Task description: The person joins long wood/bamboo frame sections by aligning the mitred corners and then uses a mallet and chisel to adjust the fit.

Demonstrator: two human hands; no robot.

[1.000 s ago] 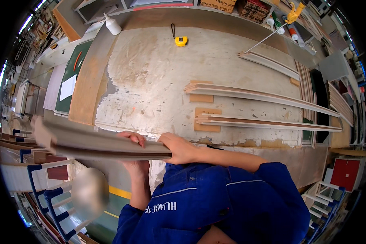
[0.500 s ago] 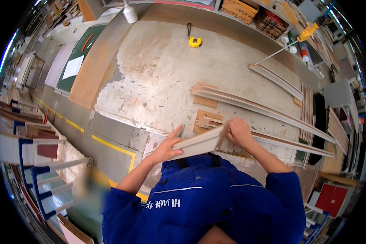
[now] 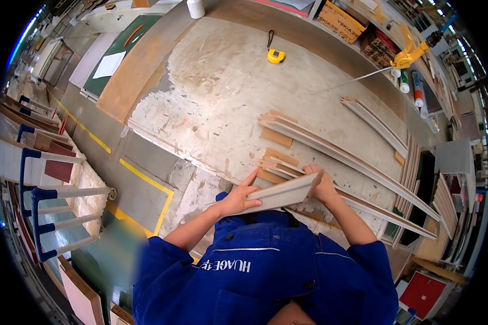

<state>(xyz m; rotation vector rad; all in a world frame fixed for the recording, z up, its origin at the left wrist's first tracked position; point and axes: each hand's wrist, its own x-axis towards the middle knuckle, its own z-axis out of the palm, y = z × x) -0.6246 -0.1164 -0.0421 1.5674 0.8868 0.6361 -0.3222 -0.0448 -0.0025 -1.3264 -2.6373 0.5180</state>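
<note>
A short, pale length of moulding (image 3: 282, 195) with an angled right end is held up in front of my body, above the near edge of the worktable (image 3: 217, 108). My left hand (image 3: 236, 200) grips its left end, thumb on the near face and fingers behind. At the other end, my right hand (image 3: 324, 188) has its fingers curled around the angled end, partly hidden behind the piece. Just beyond lie small wood strips (image 3: 281, 167) on a brown block. Long mouldings (image 3: 352, 160) stretch away to the right, one resting on another brown block (image 3: 277, 137).
A yellow tape measure (image 3: 276, 56) lies toward the far side. At the far right, a yellow gun-like tool (image 3: 409, 55) with a thin rod juts over the table. A white bottle (image 3: 196, 8) stands at the back. Left of the table is a cart with blue-cornered handles (image 3: 65, 193).
My view has shifted, so the table contents sit differently in it. The moulding stays in both hands, and its angled right end has turned slightly.
</note>
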